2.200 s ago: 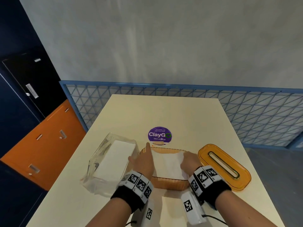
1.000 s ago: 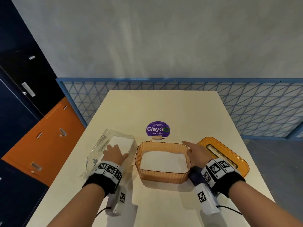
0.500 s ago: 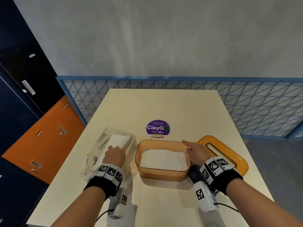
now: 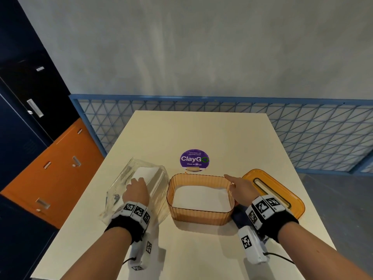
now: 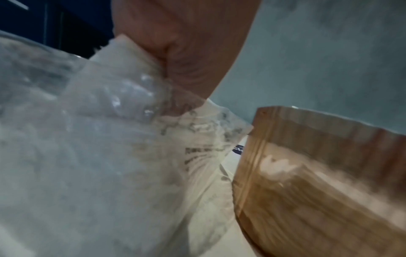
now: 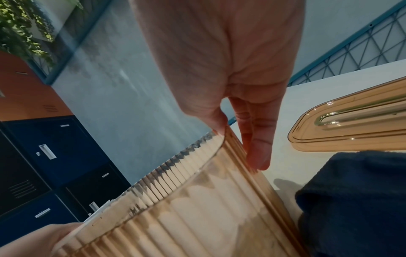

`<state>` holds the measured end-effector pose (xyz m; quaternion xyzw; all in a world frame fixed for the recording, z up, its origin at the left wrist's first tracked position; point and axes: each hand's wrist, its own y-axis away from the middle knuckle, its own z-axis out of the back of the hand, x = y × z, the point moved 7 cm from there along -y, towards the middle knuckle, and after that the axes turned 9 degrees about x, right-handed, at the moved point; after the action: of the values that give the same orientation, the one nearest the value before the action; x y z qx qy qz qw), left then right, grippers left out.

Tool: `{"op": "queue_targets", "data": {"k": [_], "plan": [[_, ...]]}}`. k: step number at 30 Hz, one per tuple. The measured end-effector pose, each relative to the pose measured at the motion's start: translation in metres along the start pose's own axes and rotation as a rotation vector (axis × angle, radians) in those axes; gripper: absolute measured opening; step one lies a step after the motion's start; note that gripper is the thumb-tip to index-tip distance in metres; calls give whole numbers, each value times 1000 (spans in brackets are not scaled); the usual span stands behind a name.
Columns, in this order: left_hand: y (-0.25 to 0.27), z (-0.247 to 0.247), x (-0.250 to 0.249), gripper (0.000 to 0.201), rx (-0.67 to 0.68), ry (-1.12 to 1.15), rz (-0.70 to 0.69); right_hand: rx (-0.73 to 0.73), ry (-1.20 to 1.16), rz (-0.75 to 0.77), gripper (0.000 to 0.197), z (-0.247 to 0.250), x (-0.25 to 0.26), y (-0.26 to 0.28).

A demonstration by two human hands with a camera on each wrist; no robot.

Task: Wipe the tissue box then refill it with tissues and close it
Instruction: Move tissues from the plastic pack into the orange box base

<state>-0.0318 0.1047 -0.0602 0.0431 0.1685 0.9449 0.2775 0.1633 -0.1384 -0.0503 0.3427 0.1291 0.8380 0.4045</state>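
The orange ribbed tissue box (image 4: 199, 217) stands open in front of me with a flat stack of white tissues (image 4: 201, 197) inside. Its orange slotted lid (image 4: 282, 190) lies to the right, also seen in the right wrist view (image 6: 351, 132). My right hand (image 4: 240, 186) holds the box's right wall (image 6: 219, 200), thumb on the rim and fingers (image 6: 259, 153) down the outside. Left of the box lies a clear plastic tissue pack (image 4: 141, 174). My left hand (image 4: 135, 190) reaches into it and grips white tissues (image 5: 123, 52).
A dark blue cloth (image 6: 351, 200) lies on the table (image 4: 201, 134) under my right wrist, between box and lid. A purple ClayGo sticker (image 4: 194, 160) sits behind the box. A blue mesh fence (image 4: 302, 138) runs beyond the table; lockers (image 4: 30, 118) stand at the left.
Both hands left the tissues they were pressing into the box. The left went into the clear pack and closed on tissues; the right settled on the box's right wall.
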Motion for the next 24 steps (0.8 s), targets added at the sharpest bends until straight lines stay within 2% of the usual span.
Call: {"op": "queue_targets", "data": {"k": [3, 5, 7, 9, 10, 13, 15, 18, 21, 24], "plan": [[4, 22, 7, 25, -64, 51, -11, 26, -33, -9, 47, 2, -1, 0], [14, 44, 9, 22, -185, 152, -49, 7, -15, 13, 44, 9, 4, 2], [31, 69, 6, 20, -329, 236, -108, -114, -21, 70, 39, 27, 18, 9], [52, 92, -4, 20, -476, 301, -197, -194, -147, 147, 36, 43, 38, 17], [63, 101, -12, 21, -538, 337, -249, -163, -272, 177, 37, 46, 50, 19], [88, 110, -40, 28, -633, 386, -446, 87, -753, 189, 56, 43, 83, 26], [93, 101, -58, 34, -616, 352, -565, 236, -946, 185, 63, 41, 101, 32], [94, 81, -78, 41, -544, 301, -684, 376, -968, 214, 54, 41, 116, 38], [94, 58, -92, 56, -455, 269, -755, 277, -860, 195, 36, 47, 114, 37], [86, 44, -88, 65, -311, 538, -768, 110, -694, 186, 33, 64, 110, 39]]}}
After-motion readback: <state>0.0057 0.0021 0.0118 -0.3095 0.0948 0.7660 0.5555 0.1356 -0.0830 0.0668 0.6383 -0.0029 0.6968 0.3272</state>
